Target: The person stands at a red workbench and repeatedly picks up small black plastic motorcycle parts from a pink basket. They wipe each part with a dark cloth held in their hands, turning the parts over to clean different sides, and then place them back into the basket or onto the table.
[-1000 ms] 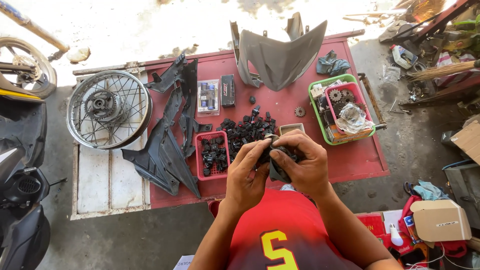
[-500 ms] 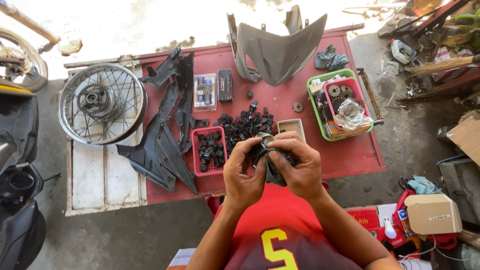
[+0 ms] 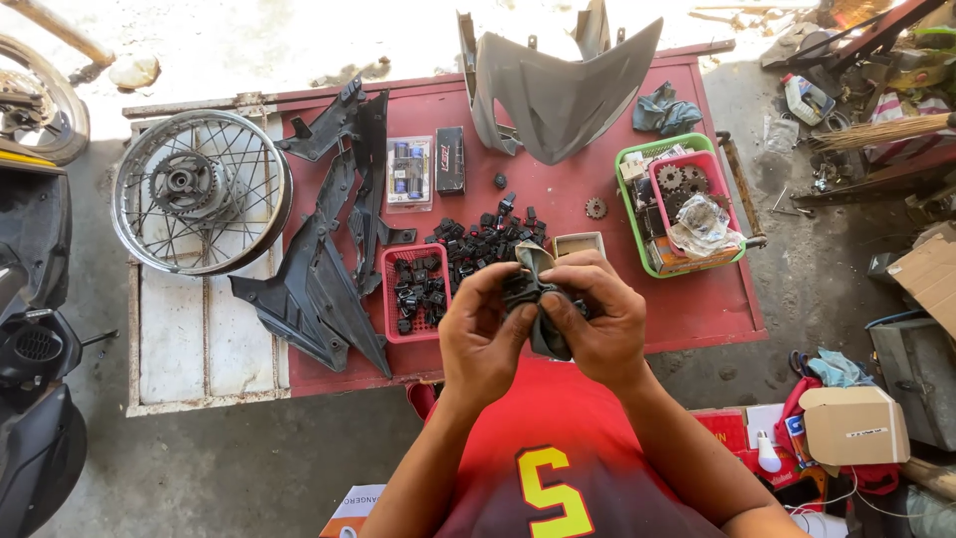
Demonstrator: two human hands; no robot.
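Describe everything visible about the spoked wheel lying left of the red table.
The spoked wheel lies flat on a pale slatted platform beside the red table. It has a shiny metal rim, thin wire spokes and a dark hub with a toothed sprocket at the centre. No tyre is visible on it. Its right edge meets a black plastic fairing panel. Neither hand touches it.

Person, seen from above: short-sleeved red jersey (image 3: 558,438) of smooth fabric, shading to black toward the lower edge of the view. Large yellow numeral (image 3: 554,491) with a dark outline on the front. Forearms bare below the sleeves. Left hand (image 3: 485,334) and right hand (image 3: 600,319) bare, ungloved; no watch or rings visible.
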